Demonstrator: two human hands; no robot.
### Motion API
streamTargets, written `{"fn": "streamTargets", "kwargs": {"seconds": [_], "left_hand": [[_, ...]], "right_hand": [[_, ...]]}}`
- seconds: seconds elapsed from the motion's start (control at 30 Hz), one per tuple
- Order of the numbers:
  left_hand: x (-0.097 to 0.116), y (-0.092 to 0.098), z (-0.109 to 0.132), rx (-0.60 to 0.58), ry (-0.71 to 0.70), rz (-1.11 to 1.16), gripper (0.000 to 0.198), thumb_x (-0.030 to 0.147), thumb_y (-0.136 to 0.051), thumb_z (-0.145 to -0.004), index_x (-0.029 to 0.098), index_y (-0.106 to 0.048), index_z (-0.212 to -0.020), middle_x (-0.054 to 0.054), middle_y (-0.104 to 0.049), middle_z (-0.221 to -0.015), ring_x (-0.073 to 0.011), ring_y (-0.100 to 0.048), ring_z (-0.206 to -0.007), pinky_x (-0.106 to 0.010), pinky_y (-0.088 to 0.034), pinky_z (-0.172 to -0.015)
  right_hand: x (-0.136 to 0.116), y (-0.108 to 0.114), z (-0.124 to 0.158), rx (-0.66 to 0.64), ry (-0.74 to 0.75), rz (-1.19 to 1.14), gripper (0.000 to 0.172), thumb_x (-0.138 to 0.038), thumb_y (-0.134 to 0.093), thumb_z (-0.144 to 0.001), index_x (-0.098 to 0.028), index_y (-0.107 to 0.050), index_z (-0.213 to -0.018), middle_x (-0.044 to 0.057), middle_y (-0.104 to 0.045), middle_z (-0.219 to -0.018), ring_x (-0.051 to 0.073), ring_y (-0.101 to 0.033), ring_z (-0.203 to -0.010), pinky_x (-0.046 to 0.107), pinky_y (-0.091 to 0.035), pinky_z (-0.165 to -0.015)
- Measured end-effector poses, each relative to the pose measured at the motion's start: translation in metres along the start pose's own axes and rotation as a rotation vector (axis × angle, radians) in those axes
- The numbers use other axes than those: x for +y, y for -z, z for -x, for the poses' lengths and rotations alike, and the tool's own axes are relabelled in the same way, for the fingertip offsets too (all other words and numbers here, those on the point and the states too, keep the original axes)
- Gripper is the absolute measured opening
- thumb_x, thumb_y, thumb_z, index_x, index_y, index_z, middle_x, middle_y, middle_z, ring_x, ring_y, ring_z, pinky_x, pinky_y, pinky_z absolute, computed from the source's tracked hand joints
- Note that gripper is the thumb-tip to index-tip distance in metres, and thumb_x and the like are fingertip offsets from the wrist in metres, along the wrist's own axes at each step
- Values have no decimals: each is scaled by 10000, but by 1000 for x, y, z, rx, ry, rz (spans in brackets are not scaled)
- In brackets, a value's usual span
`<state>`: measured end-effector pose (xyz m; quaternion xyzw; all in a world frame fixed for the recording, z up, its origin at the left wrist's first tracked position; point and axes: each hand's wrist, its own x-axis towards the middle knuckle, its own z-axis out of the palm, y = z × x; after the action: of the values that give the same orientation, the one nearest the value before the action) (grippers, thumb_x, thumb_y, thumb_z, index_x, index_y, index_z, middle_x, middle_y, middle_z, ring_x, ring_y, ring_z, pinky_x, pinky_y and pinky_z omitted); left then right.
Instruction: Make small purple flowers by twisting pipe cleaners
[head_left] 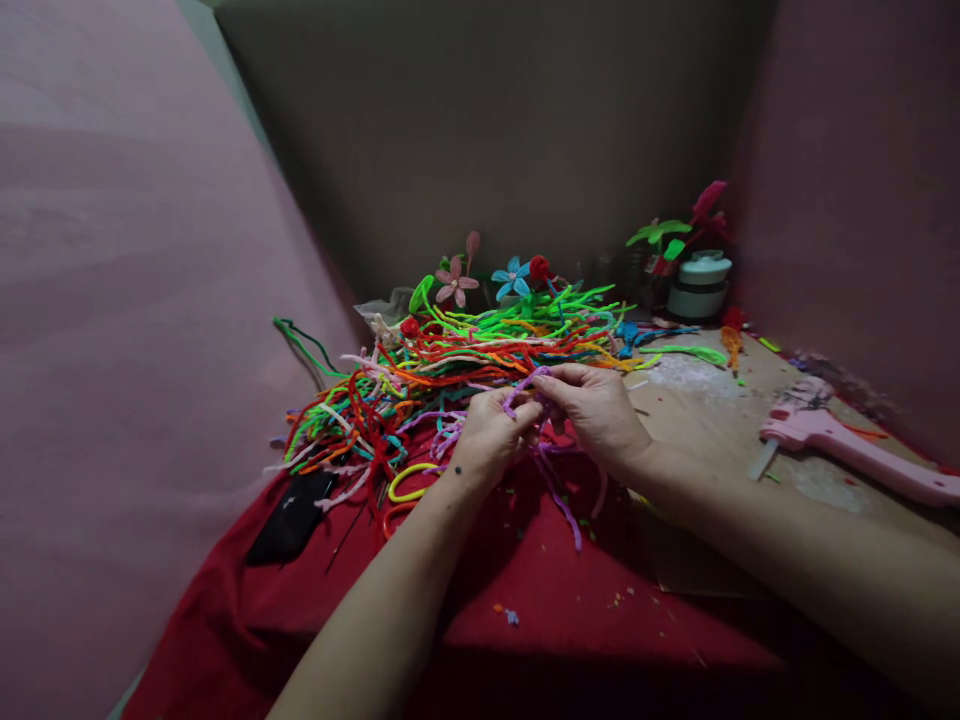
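My left hand [491,432] and my right hand [600,410] meet over the red cloth [540,600], both pinched on a purple pipe cleaner [525,385]. Its loose ends trail down toward me past my wrists. Right behind my hands lies a big tangled pile of pipe cleaners [465,365] in green, orange, red, pink and blue. Finished pipe-cleaner flowers, a pink one [456,283] and a blue one [513,279], stand at the back of the pile.
A pink glue gun [840,440] lies on brown cardboard [712,420] to the right. A white jar [701,285] and more flowers stand at the back right. A black flat object [294,515] lies at left. Pink walls close in on both sides.
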<state>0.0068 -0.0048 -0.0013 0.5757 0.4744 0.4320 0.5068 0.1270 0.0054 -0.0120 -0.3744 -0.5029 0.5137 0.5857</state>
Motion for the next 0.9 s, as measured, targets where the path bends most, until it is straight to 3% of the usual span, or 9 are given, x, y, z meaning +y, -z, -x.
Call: {"fn": "streamTargets", "kwargs": {"seconds": [0.2,0.47,0.77,0.9], "left_hand": [[6,0,4,9,-23,-113,71,150,-497,-648,136,-529,-586,49,-497,-385,-62,-380,-267,-176,-284,-289],[4,-6,5,90,-104,-57,45,122,-470,-633,157,-492,-652,63,-511,-403,-91,-424,-259,-187,-325,-255],[-1,-1,1,-17,-4,204,67,173,-540,-646,124,-512,-683,19,-565,-493,-86,-472,-332,-198,-397,-279],[0,4,0,-29,-10,206,203,211,-628,-645,130,-507,-787,30,-566,-560,-79,-497,-377,-175,-388,-296]], "right_hand": [[1,-2,2,-57,6,9,191,-295,-634,-693,-115,-671,-745,8,-620,-610,75,-495,-482,196,-390,-440],[-2,-2,4,-81,21,-6,143,-263,-602,-716,-126,-642,-712,-37,-551,-496,57,-444,-373,182,-342,-361],[6,-1,-2,-76,-44,-169,164,-279,-650,-693,-118,-638,-724,-6,-577,-541,68,-469,-413,194,-353,-384],[8,1,-5,-55,-57,-200,160,-280,-665,-674,-126,-631,-704,-11,-566,-535,67,-459,-405,192,-330,-365]]}}
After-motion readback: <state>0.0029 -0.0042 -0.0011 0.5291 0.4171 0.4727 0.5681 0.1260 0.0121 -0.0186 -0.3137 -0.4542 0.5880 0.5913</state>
